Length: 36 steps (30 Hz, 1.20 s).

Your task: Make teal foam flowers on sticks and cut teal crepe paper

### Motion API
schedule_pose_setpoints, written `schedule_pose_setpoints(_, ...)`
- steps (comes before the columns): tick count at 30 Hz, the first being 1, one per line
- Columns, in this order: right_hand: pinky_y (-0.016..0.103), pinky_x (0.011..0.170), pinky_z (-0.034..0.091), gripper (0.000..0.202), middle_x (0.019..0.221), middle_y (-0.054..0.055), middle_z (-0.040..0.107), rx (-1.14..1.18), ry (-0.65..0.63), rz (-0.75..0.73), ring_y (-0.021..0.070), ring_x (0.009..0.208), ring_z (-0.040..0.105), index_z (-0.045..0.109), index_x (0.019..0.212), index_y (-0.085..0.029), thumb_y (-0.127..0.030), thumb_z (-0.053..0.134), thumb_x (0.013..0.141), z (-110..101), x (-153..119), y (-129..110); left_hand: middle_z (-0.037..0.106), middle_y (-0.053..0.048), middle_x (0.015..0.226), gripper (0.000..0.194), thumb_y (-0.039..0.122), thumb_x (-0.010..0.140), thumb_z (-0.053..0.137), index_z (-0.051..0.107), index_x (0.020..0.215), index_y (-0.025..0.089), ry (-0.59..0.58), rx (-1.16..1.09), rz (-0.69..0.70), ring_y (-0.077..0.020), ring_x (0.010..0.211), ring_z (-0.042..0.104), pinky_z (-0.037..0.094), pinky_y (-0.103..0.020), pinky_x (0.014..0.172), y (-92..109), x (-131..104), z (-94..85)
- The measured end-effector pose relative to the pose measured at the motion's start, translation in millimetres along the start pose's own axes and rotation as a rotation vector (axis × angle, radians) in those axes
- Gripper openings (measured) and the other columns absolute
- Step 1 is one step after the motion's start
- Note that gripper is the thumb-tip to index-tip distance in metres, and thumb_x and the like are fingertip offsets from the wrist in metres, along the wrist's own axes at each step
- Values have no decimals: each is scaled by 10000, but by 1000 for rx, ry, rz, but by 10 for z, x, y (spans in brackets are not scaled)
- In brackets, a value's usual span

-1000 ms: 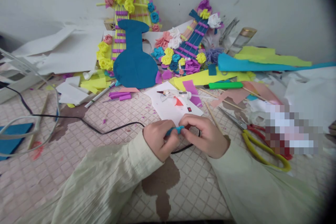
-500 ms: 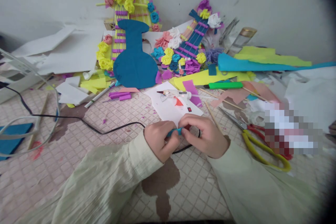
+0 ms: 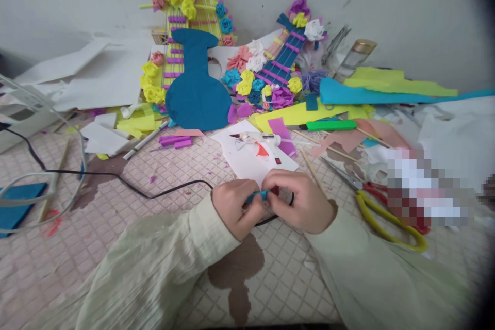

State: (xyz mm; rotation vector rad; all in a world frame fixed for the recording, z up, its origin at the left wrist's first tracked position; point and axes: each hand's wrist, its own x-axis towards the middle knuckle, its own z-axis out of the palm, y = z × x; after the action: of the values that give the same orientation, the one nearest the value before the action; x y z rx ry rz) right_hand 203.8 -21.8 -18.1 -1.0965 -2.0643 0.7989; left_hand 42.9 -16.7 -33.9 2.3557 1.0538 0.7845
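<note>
Between my two hands is a small strip of blue crepe paper point(image 3: 260, 195), mostly hidden by the fingers. My left hand point(image 3: 236, 207) pinches one end of it, and my right hand point(image 3: 299, 200) pinches the other with thumb and forefinger. Just beyond the hands lies a white glue gun with a red trigger point(image 3: 266, 140), resting on a white sheet point(image 3: 247, 162). Its black cord runs left across the table and also loops under my right hand. Farther back, a dark blue guitar-shaped cutout point(image 3: 199, 100) leans upright.
Scissors with yellow and red handles point(image 3: 386, 224) lie at the right, near a green cutter point(image 3: 331, 125) and thin sticks. Paper-flower guitars point(image 3: 284, 64) stand against the wall. Purple paper rolls point(image 3: 176, 142) lie left of the sheet. A black cord point(image 3: 154, 195) crosses the left side.
Both hands stay almost in place, still pinching the blue strip; the fingers shift very slightly. The whole view has moved a few pixels, and the objects on the table look unchanged.
</note>
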Motion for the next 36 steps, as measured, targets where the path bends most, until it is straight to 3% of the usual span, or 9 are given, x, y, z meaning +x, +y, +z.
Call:
schedule_pose_setpoints(21,235,546,392,116,627,4,511,-39,-27,-14,106,573,478,508,602,-165,-65,472,649,9,-2,13,383,21,513,178,210,745,353,389,572,185,-4,89,87,-111,475,381,290,-243,480,-35,7,18)
schedule_pose_setpoints(36,238,543,371,127,588,-16,456,-58,32,-6,106,559,442,447,599,-183,-130,461,713,9,5,29,401,22,508,231,239,785,349,434,579,176,24,51,-25,-109,482,405,301,-236,478,-4,19,-30)
